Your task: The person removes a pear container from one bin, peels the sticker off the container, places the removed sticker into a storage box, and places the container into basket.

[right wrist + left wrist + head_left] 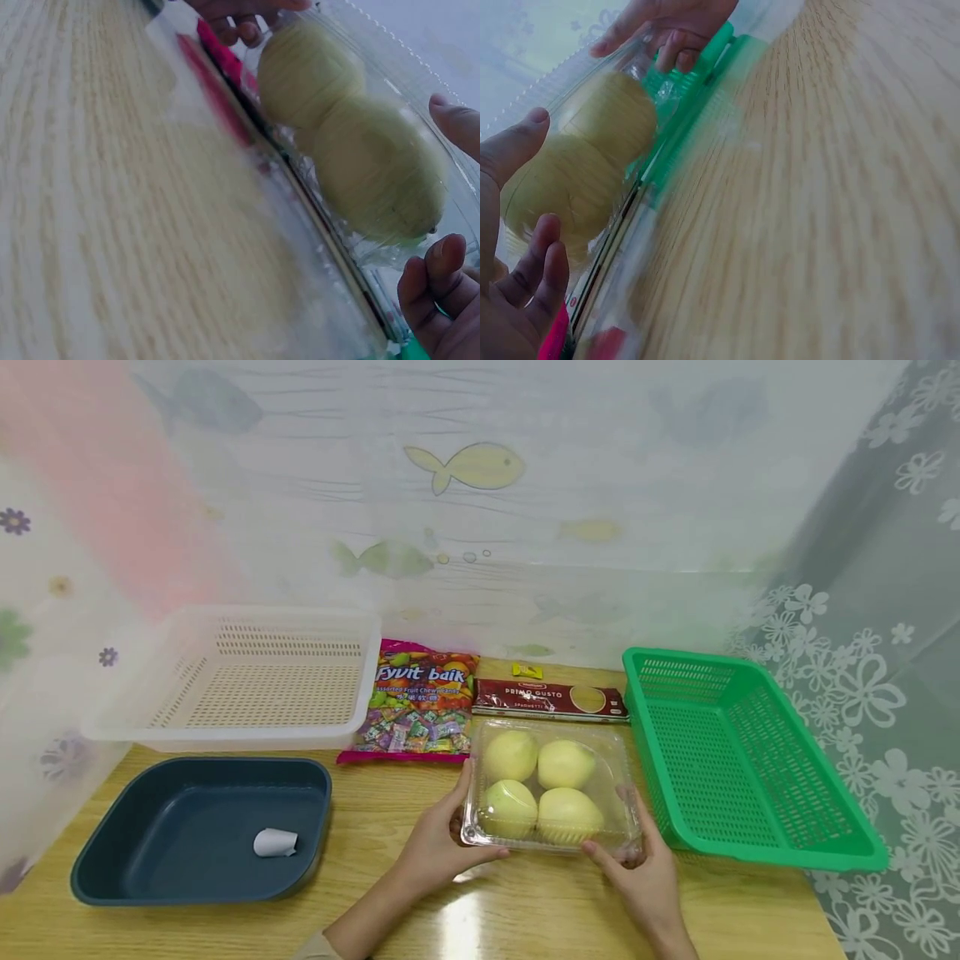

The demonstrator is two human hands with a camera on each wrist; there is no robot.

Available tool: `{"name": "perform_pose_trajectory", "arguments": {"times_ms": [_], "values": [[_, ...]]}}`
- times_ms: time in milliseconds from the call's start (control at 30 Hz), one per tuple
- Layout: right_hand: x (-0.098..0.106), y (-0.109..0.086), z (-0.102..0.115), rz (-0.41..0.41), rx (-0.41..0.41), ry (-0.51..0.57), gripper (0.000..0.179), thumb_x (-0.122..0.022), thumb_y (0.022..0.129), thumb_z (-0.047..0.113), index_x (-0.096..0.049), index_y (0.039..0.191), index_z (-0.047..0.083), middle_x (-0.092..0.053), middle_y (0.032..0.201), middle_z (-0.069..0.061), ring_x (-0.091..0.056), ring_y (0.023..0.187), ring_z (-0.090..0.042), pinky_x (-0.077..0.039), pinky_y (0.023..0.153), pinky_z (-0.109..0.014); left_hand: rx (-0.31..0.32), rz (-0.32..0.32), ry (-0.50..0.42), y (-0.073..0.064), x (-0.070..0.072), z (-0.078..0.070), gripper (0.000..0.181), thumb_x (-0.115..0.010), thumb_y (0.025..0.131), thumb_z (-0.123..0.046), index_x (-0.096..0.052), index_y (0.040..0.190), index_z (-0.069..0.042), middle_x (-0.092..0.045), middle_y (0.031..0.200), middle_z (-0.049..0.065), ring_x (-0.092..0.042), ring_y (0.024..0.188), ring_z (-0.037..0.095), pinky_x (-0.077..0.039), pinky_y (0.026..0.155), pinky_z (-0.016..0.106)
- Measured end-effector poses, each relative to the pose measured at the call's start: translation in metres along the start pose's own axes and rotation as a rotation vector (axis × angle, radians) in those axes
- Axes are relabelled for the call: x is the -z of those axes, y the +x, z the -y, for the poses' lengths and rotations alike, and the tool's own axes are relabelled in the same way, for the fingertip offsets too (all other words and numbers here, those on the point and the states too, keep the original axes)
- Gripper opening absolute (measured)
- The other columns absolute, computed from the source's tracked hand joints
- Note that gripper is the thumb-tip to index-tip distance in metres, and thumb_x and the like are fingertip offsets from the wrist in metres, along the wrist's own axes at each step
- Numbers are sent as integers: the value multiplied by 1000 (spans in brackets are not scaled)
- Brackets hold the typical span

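Both hands hold a clear plastic clamshell box in the head view, one at each side. Inside it lie several round, pale yellow-green fruits; their exact kind I cannot tell. My left hand grips the left side, thumb along the near edge. At the near right corner, my right hand grips with its thumb at the front rim. Both wrist views show fingers curled under the box, which appears raised off the wooden table. Two fruits fill much of the right wrist view.
Behind the box lie a spaghetti packet, a small yellow wrapped piece and a fruit candy bag. A green basket stands right, a white basket back left. The dark blue basin holds a white rolled piece.
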State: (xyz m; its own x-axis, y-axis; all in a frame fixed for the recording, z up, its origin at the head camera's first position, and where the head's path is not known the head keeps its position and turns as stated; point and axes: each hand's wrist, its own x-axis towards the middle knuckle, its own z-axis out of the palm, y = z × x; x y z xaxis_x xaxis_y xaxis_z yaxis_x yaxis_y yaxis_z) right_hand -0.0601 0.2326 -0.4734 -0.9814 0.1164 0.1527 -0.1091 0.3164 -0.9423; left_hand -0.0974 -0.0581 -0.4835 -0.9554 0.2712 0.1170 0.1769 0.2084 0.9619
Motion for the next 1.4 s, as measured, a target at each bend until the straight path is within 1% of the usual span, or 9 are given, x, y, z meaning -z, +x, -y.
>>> {"name": "perform_pose_trajectory", "arguments": {"times_ms": [167,300,467,833,1000,1167,1267,1333,1400], "values": [[1,1,5,-10,22,18,103,-85,87,-3,-28,170,20,-60,133,7,-51,52,0,-47,44,-21,18,2,-4,-1,3,-6,127,-99,76,-28,-14,172,-20,-70,129,13,-66,87,11,-60,75,26],[2,3,12,-12,37,24,104,-85,86,-3,-26,170,17,-52,158,5,-52,53,0,-46,44,-21,19,-14,21,-1,6,-13,127,-99,75,-29,-16,171,-24,-64,145,15,-67,93,13,-59,79,26],[4,6,24,-20,54,14,106,-86,86,-3,-26,170,17,-49,162,-2,-52,51,-1,-47,44,-21,26,-27,42,1,10,-24,127,-100,74,-30,-18,171,-31,-41,168,4,-67,107,16,-57,90,27],[8,16,48,3,102,-33,103,-85,87,-2,-25,170,13,-47,164,-7,-52,50,0,-45,43,-22,21,-59,68,8,26,-47,126,-101,72,-33,-22,170,-27,-41,168,-2,-63,129,22,-55,104,38],[9,21,57,17,151,-39,101,-83,87,-4,-25,169,9,-54,155,16,-55,48,-2,-43,42,-22,39,-57,12,12,34,-58,127,-101,72,-30,-21,170,-30,-51,161,5,-68,116,19,-59,91,34],[11,25,68,26,209,-18,99,-82,87,-8,-27,168,7,-68,128,29,-52,46,-2,-42,42,-23,8,-57,1,16,40,-66,124,-100,74,-26,-21,170,-23,-74,130,8,-72,102,15,-60,83,31],[13,27,75,24,222,-23,99,-82,87,-8,-29,168,9,-69,130,26,-52,46,-2,-43,43,-23,-19,-54,18,18,45,-71,123,-99,76,-26,-20,171,-22,-77,120,6,-73,101,15,-59,85,31],[13,29,79,22,223,-19,99,-81,87,-9,-29,169,12,-54,153,23,-52,46,-2,-43,43,-24,-36,-52,25,19,48,-74,123,-98,77,-27,-20,171,-22,-75,126,7,-73,103,15,-59,87,32],[14,30,83,19,227,-23,99,-81,87,-9,-30,168,13,-55,157,14,-50,46,-2,-42,44,-26,-53,-50,28,20,51,-78,122,-98,78,-27,-19,171,-22,-69,139,8,-73,107,15,-59,89,32]]}}
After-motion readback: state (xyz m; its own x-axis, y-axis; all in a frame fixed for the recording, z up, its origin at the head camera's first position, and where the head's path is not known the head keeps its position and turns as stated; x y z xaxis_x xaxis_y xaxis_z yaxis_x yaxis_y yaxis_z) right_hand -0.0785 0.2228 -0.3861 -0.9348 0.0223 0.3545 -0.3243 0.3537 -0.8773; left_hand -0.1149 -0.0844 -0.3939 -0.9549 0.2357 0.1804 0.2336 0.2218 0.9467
